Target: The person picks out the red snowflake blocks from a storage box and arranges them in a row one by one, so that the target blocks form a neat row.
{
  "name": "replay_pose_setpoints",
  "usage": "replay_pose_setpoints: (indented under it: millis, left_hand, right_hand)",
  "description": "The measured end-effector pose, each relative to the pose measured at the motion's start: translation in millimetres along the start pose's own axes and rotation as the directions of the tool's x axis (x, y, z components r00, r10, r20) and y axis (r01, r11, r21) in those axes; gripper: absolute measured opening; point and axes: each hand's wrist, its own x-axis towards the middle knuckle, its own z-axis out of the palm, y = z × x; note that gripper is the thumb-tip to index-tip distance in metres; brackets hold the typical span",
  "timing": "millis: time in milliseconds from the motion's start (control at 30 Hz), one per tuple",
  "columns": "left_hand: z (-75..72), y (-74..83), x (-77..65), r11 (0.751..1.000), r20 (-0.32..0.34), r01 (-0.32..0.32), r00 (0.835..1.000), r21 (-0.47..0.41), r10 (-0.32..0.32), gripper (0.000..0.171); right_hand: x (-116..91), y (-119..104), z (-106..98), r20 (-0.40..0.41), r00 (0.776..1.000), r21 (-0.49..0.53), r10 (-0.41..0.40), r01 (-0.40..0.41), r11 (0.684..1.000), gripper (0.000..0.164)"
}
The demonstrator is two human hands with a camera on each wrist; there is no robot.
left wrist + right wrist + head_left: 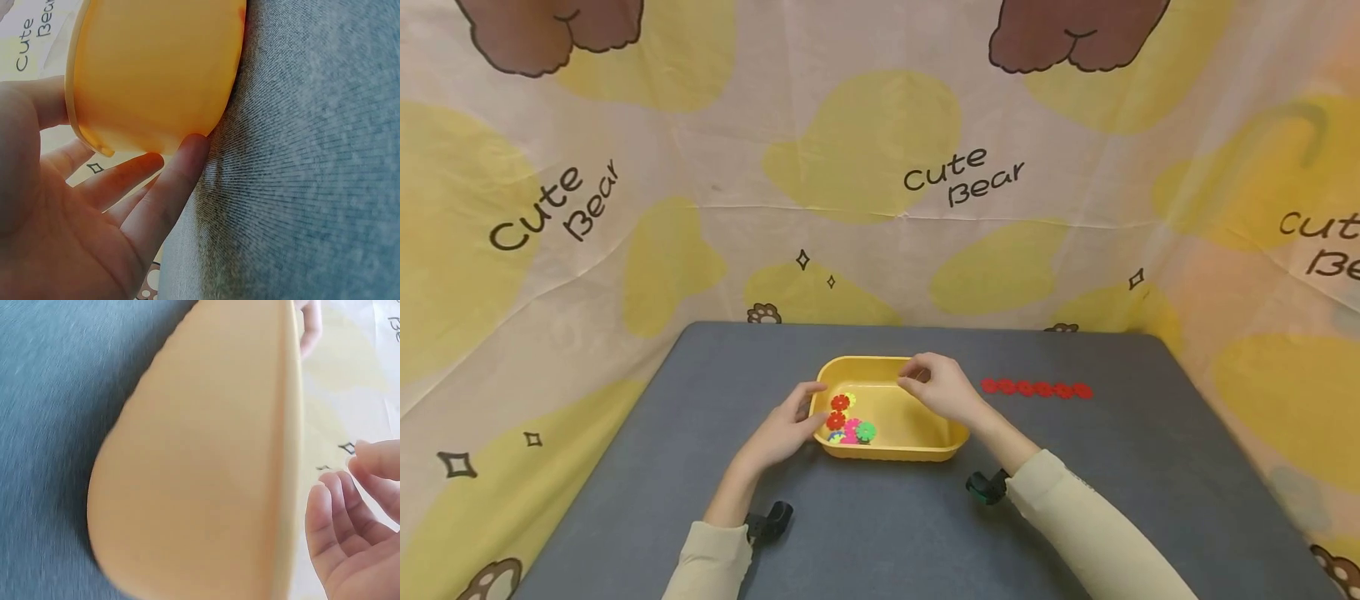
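A yellow plastic tray [910,421] rests on the table. Notched, flower-like discs lie at its left end: red [837,421], green [866,431], pink, yellow and blue. My left hand [782,433] grips the tray's left end, thumb at the rim and fingertips against the outer wall [150,81] in the left wrist view. Over the tray's far right part hangs my right hand [943,387], fingers loosely bent. In the right wrist view, its thumb and fingers [322,515] show beyond the tray's side wall [194,462], and nothing shows between them.
Several red discs [1043,389] form a straight row right of the tray. The grey table [880,525] stands against a printed cloth [865,142] that hangs behind it and at both sides. A dark wrist camera [769,523] sits at each sleeve cuff.
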Motion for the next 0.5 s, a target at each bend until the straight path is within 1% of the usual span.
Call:
replay_pose_setpoints:
  millis: [267, 500]
  left_hand:
    - [-1.2, -0.6, -0.6, 1.000, 0.001, -0.007, 1.000, 0.006, 0.007, 0.053]
    - [-0.3, 1.7, -1.0, 1.000, -0.004, 0.018, 1.000, 0.003, -0.018, 0.052]
  right_hand:
    - [13.1, -9.8, 28.1, 0.040, 0.999, 0.004, -0.007, 0.007, 1.000, 0.013]
    - [24.7, -14.0, 50.8, 0.091, 0.996, -0.017, -0.021, 0.022, 1.000, 0.014]
